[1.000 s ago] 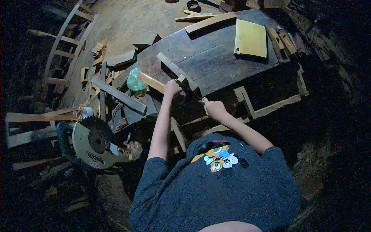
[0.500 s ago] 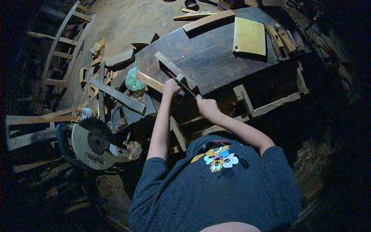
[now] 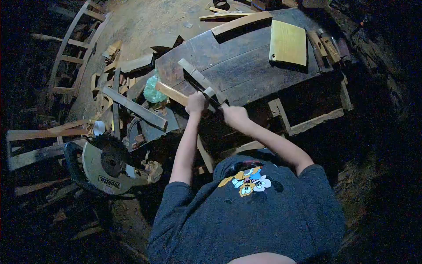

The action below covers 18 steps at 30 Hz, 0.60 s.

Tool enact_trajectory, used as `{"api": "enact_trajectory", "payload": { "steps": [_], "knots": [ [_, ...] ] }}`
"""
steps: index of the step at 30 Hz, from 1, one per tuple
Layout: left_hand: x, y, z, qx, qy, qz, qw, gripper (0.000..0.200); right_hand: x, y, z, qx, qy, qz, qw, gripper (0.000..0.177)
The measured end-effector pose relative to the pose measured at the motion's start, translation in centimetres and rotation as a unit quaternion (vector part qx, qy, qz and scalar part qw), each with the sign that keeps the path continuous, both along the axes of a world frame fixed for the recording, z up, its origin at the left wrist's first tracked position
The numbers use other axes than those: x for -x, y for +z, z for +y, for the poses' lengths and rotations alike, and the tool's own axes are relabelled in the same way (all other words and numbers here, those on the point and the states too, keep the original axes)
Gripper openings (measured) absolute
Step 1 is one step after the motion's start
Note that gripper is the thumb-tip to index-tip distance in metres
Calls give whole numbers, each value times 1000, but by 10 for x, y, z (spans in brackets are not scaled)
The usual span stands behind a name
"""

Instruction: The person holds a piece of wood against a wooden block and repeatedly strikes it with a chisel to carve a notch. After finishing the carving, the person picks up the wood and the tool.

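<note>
My left hand is closed around the near end of a light wooden strip at the bench's front edge. Just beyond its knuckles shows a small pale block end. My right hand is closed on a thin, dark, straight tool, which slants up to the left beside that block; its handle is hidden in the fist. Behind both hands a narrow grey batten lies on the dark wooden workbench.
A yellow board and a long wood piece lie on the bench; hand planes sit at its right end. A green plastic bag is at the left corner. A circular saw with exposed blade stands left, near wood offcuts.
My right hand has moved up and closer to my left hand, and less of the thin tool shows between them. My left hand still grips the wooden strip. The view has shifted slightly.
</note>
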<state>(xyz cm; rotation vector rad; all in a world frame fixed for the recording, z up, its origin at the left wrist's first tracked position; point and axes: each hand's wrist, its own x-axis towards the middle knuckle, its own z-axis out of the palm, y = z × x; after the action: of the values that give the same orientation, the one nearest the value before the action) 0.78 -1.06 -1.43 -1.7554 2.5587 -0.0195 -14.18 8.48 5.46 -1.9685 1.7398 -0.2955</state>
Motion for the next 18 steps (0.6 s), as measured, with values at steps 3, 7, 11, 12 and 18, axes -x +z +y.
{"api": "enact_trajectory", "payload": {
  "steps": [3,7,11,12,18],
  "knots": [
    [5,-4,7,61,54,27,996,3,-25,-7,-34,-14,9,-13,1000,13],
    [5,-1,9,85,32,45,995,5,-27,-9,-33,-29,-10,11,999,14],
    [14,14,15,96,93,-9,991,6,-8,-3,7,-30,-2,44,999,17],
    [13,10,11,56,106,-16,993,5,-4,-1,21,-33,1,45,998,17],
    [10,-1,14,125,81,29,988,10,14,7,48,-35,26,97,994,20]
  ]
}}
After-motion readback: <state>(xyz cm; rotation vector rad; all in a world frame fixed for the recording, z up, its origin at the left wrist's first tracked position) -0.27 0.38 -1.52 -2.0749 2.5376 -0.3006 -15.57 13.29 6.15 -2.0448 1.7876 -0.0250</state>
